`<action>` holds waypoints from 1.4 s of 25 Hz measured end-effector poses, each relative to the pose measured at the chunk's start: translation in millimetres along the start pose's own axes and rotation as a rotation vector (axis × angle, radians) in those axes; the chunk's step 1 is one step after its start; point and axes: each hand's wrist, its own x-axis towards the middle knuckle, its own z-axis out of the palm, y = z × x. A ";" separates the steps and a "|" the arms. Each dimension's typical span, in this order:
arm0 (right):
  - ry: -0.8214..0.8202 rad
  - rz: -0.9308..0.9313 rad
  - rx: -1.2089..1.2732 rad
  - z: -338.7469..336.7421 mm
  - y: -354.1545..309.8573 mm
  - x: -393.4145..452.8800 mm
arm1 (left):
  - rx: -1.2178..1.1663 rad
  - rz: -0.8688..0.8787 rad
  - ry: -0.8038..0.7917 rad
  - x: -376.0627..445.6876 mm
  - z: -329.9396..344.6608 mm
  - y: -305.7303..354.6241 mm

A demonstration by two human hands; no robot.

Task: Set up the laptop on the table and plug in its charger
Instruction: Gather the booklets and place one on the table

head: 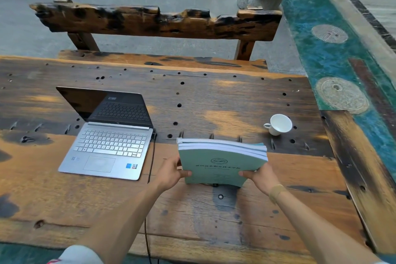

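both hands grip green books beside the open laptop.

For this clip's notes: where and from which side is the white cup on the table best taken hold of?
Take the white cup by its handle, coming from its left. The cup leans on the table, mouth tipped towards the camera and handle sticking out leftward with open space around it. Both the left hand and the right hand currently hold the green booklets, so one must let go first.
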 end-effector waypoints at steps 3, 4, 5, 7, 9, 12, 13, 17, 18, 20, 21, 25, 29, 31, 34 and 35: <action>-0.030 0.005 -0.019 2.8 -0.7 -0.2 | 0.035 0.020 0.014 3.4 -5.6 -4.8; -0.035 0.007 -0.032 3.2 0.0 -0.2 | 0.052 0.027 0.018 3.1 -6.3 -6.5; -0.039 0.008 -0.050 3.9 0.6 -0.1 | 0.065 0.033 0.020 2.3 -6.3 -7.7; -0.031 0.019 -0.071 5.6 1.1 0.0 | 0.081 0.037 0.017 0.3 -4.8 -8.3; -0.002 0.032 -0.057 6.2 -0.4 1.5 | 0.094 0.033 0.019 -0.1 -2.6 -6.8; -0.006 0.050 -0.049 5.9 -8.5 5.9 | 0.090 0.007 0.012 0.9 -1.9 -1.9; -0.016 0.056 -0.052 5.0 -11.7 8.3 | 0.073 -0.009 0.008 0.6 -1.8 0.3; -0.101 0.079 -0.040 -4.2 -23.9 10.9 | -0.003 -0.052 0.002 -11.5 -4.5 10.9; -0.131 0.081 -0.052 -7.2 -25.4 11.1 | -0.009 -0.064 0.007 -17.3 -5.5 13.1; -0.195 0.075 -0.039 -11.6 -28.6 7.8 | -0.042 -0.080 0.027 -33.0 -6.1 18.2; -0.212 0.072 -0.001 -14.3 -30.0 6.5 | -0.070 -0.086 0.039 -41.0 -5.4 22.5; -0.274 0.089 0.171 -22.0 -34.3 -6.9 | -0.246 -0.140 0.123 -76.6 6.5 38.9; -0.369 0.114 0.270 -22.6 -31.8 -29.0 | -0.401 -0.207 0.165 -117.5 23.5 42.9; -0.414 0.100 0.254 -18.6 -30.5 -40.5 | -0.452 -0.241 0.220 -139.6 32.6 38.6; -0.474 0.056 0.206 -7.7 -31.4 -57.7 | -0.489 -0.254 0.327 -173.8 46.7 24.2; -0.492 0.043 0.191 -2.3 -32.8 -63.7 | -0.507 -0.256 0.367 -186.1 51.5 18.1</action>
